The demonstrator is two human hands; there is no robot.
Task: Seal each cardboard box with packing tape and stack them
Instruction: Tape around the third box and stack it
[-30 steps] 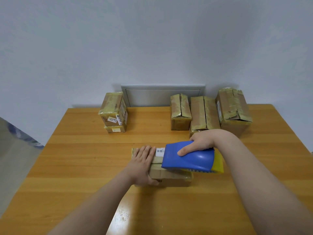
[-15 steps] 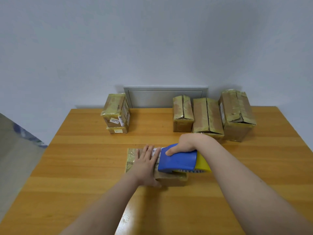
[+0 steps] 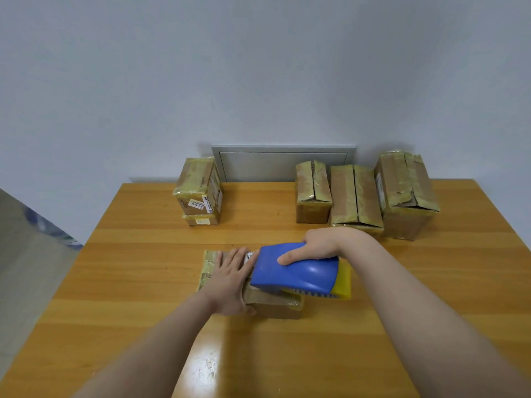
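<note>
A low, flat cardboard box (image 3: 274,307) lies at the middle of the wooden table (image 3: 115,282). My left hand (image 3: 230,282) lies flat on its left half, fingers spread, pressing it down. My right hand (image 3: 319,245) grips a blue tape dispenser (image 3: 296,272) with a yellow tape roll (image 3: 343,280) at its right end. The dispenser rests over the right half of the box, toothed blade facing down. Clear tape covers the box's left part.
A stack of two taped boxes (image 3: 199,191) stands at the back left. Three boxes with split top flaps (image 3: 313,191) (image 3: 356,196) (image 3: 405,193) stand in a row at the back right. A grey wall panel (image 3: 283,162) sits behind the table.
The dispenser slid left along the box top half a second ago, then came back to the right and lifted slightly. My left hand stayed pressed on the box.
</note>
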